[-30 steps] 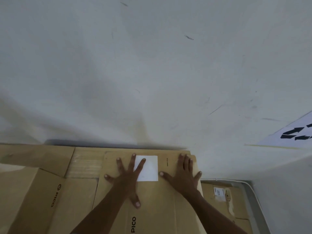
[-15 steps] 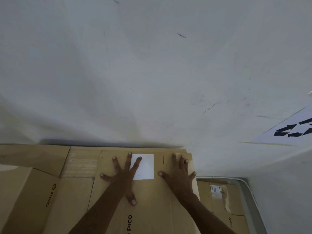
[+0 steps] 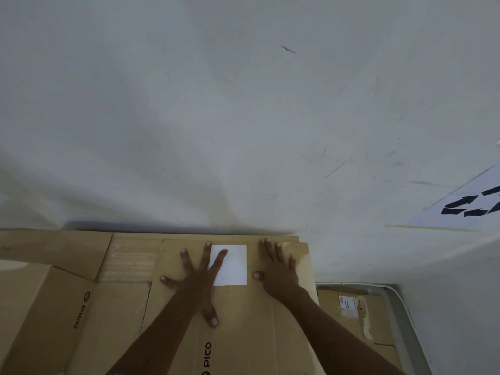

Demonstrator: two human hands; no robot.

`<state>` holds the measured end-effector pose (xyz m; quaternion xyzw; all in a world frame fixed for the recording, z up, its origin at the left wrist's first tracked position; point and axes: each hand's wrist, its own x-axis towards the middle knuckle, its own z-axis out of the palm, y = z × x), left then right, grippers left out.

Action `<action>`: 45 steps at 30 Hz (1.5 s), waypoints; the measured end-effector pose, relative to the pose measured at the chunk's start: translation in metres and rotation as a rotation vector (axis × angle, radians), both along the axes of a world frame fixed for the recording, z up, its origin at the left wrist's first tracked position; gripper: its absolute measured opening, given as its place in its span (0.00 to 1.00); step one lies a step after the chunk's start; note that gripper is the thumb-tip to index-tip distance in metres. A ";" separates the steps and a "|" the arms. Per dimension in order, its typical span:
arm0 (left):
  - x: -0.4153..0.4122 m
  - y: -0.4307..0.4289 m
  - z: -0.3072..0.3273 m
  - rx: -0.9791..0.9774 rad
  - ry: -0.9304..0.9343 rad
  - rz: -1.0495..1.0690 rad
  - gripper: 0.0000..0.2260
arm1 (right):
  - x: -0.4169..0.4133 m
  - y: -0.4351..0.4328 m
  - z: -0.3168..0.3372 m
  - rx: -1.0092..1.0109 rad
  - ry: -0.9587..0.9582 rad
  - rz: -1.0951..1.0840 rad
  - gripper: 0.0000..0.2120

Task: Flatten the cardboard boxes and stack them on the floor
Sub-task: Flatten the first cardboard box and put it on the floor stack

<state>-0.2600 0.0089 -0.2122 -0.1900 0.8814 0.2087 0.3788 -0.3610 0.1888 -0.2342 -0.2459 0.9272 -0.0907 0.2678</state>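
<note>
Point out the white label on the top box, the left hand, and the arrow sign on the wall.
white label [image 3: 234,262], head view, bare right half of the sticker.
left hand [image 3: 198,281], head view, back of the hand, flat on the top box.
arrow sign [image 3: 472,205], head view, black arrows on the sheet.

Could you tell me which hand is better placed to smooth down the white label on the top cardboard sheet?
Left. The left hand already lies with fingers across the white label on the top cardboard sheet; the right hand rests flat just beside it.
</note>
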 end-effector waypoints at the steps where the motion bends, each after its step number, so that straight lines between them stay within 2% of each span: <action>1: 0.000 0.000 0.000 0.000 0.005 -0.003 0.72 | -0.005 0.006 -0.001 -0.014 -0.048 -0.087 0.47; 5: 0.001 0.000 0.000 -0.005 0.024 -0.012 0.71 | -0.008 0.020 -0.001 -0.002 -0.075 -0.318 0.63; 9: 0.003 -0.002 -0.001 -0.008 0.023 -0.026 0.71 | -0.013 0.012 0.006 0.079 -0.063 -0.316 0.63; 11: 0.003 -0.002 -0.001 -0.006 0.029 -0.028 0.71 | -0.004 -0.001 0.013 0.153 0.055 -0.249 0.58; 13: 0.002 -0.002 -0.002 0.003 0.044 -0.030 0.72 | 0.019 -0.016 0.012 0.121 0.086 -0.057 0.53; 16: 0.004 -0.003 -0.009 -0.022 0.075 -0.032 0.72 | 0.061 -0.020 -0.002 0.074 -0.106 0.077 0.62; 18: 0.009 -0.003 -0.014 -0.053 0.118 -0.044 0.71 | 0.065 -0.018 -0.011 0.098 -0.120 0.058 0.64; 21: 0.028 -0.001 -0.016 -0.112 0.160 -0.035 0.64 | 0.060 -0.022 -0.007 0.111 -0.140 0.036 0.64; 25: 0.096 0.038 -0.033 -0.242 0.266 0.033 0.46 | 0.062 -0.023 -0.004 0.115 -0.145 0.026 0.63; 27: 0.132 0.064 -0.048 -0.228 0.325 0.042 0.38 | 0.066 -0.021 -0.002 0.109 -0.123 0.019 0.62; 28: 0.144 0.073 -0.051 -0.253 0.320 0.003 0.37 | 0.072 -0.020 -0.001 0.108 -0.100 0.009 0.60; 32: 0.148 0.077 -0.045 -0.292 0.304 -0.026 0.36 | 0.131 0.004 -0.006 0.025 0.073 -0.027 0.39; 34: 0.149 0.077 -0.048 -0.271 0.238 -0.040 0.35 | 0.178 0.031 -0.014 -0.003 0.117 -0.016 0.33; 37: 0.145 0.073 -0.032 -0.279 0.263 -0.093 0.32 | 0.237 0.070 -0.028 0.057 0.125 0.017 0.35; 40: 0.155 0.070 -0.019 -0.245 0.270 -0.130 0.30 | 0.262 0.079 -0.027 0.137 0.118 0.022 0.38; 43: 0.196 0.089 -0.009 -0.288 0.333 -0.195 0.29 | 0.260 0.071 -0.015 0.120 0.087 0.024 0.37; 45: 0.243 0.114 -0.020 -0.248 0.329 -0.218 0.24 | 0.257 0.075 -0.012 0.125 0.078 0.067 0.37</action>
